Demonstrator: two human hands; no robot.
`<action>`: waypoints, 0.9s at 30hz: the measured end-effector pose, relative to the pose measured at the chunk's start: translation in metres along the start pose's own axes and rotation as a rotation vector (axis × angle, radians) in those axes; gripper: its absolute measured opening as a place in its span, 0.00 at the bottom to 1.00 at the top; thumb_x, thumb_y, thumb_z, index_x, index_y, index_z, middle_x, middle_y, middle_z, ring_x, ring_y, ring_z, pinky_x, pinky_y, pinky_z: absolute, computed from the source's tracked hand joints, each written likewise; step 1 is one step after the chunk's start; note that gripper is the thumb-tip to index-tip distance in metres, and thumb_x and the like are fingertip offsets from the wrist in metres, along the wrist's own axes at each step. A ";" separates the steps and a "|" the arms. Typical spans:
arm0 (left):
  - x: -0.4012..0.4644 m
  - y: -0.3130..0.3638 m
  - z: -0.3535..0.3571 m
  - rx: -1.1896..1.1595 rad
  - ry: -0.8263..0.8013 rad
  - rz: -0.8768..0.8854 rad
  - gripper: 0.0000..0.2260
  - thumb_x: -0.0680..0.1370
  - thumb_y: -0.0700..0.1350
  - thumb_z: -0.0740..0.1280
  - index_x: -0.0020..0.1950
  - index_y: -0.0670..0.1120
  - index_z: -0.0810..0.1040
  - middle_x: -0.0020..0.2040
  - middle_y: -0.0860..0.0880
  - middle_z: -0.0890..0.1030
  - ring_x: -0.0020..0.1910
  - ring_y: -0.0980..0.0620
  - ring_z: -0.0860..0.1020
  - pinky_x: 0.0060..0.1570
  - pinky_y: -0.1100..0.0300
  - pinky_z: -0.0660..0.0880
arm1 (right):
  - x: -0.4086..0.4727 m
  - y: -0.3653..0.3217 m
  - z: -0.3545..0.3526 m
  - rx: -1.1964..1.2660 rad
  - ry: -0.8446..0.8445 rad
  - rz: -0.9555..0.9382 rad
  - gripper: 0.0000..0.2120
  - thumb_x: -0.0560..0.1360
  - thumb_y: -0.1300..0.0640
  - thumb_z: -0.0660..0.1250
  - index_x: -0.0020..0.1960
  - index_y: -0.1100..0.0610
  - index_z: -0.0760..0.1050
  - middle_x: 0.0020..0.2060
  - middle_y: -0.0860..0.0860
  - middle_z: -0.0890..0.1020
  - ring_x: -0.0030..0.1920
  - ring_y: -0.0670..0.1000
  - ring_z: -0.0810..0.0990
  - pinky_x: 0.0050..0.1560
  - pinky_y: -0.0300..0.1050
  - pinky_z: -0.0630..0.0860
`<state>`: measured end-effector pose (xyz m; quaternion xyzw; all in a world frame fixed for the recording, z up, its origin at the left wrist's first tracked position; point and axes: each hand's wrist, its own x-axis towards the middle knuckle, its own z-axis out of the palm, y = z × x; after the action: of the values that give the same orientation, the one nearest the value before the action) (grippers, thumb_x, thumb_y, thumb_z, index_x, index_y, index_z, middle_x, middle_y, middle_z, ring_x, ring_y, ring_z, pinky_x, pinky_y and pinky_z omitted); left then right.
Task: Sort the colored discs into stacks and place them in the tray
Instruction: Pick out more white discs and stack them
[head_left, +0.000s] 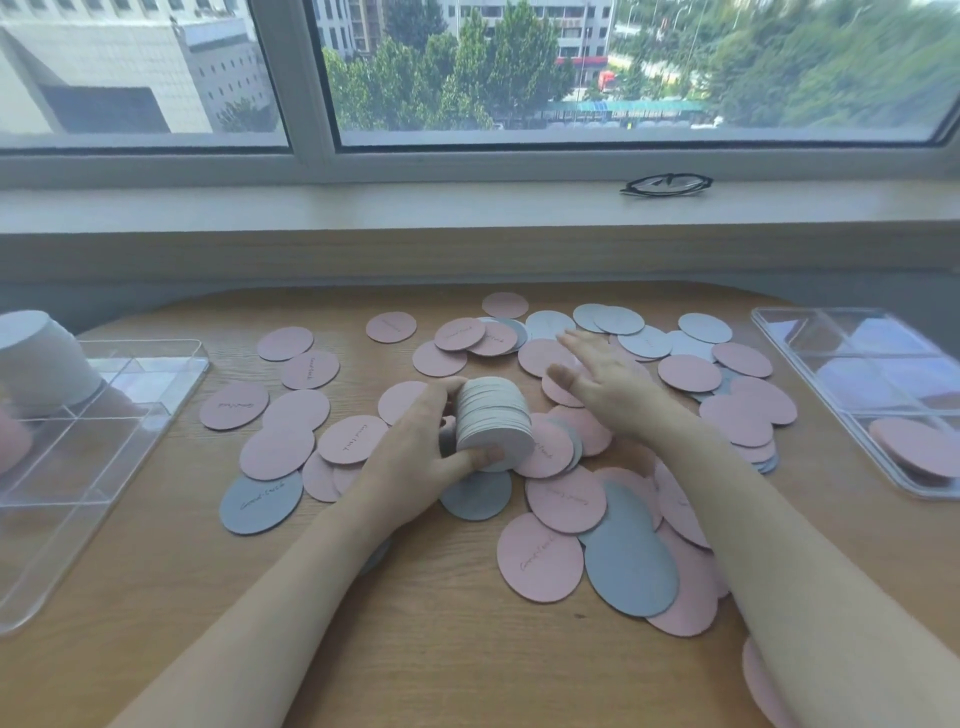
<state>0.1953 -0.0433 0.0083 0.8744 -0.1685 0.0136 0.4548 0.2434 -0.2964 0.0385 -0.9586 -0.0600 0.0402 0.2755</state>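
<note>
Several pink discs (539, 557) and grey discs (261, 503) lie scattered over the wooden table (441, 649). My left hand (421, 457) grips a thick stack of grey discs (496, 418) held on edge at the table's middle. Just right of the stack, my right hand (597, 376) hovers with straight fingers over the far discs and holds nothing. A clear divided tray (156, 405) stands at the left with a tall grey stack (41, 364) in its far compartment and a pink stack partly visible at the frame edge. A second clear tray (810, 364) at the right holds pink discs (914, 447).
A pair of black glasses (667, 184) lies on the window sill (363, 208) behind the table. The near front of the table shows bare wood between my forearms.
</note>
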 end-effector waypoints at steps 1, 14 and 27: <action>0.000 -0.001 -0.001 -0.006 -0.002 -0.001 0.30 0.70 0.60 0.75 0.68 0.57 0.68 0.58 0.68 0.73 0.57 0.72 0.72 0.55 0.66 0.71 | 0.008 0.000 0.004 -0.074 -0.039 0.013 0.32 0.81 0.36 0.53 0.81 0.48 0.53 0.80 0.43 0.51 0.79 0.44 0.46 0.77 0.48 0.45; 0.000 -0.004 -0.002 -0.069 -0.010 0.022 0.31 0.67 0.65 0.73 0.67 0.61 0.68 0.58 0.65 0.75 0.58 0.64 0.75 0.60 0.53 0.76 | -0.011 0.005 0.017 0.210 -0.089 -0.205 0.17 0.82 0.49 0.61 0.69 0.49 0.75 0.68 0.40 0.74 0.68 0.35 0.68 0.71 0.39 0.63; 0.002 -0.007 0.000 -0.080 -0.011 0.035 0.30 0.69 0.61 0.74 0.67 0.58 0.69 0.58 0.61 0.77 0.57 0.61 0.76 0.58 0.52 0.76 | 0.063 0.024 -0.003 -0.485 -0.022 -0.080 0.22 0.80 0.43 0.63 0.71 0.51 0.71 0.64 0.51 0.71 0.67 0.55 0.70 0.64 0.54 0.70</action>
<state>0.1995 -0.0399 0.0036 0.8525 -0.1869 0.0099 0.4880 0.3083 -0.3093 0.0257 -0.9931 -0.1086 0.0242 0.0382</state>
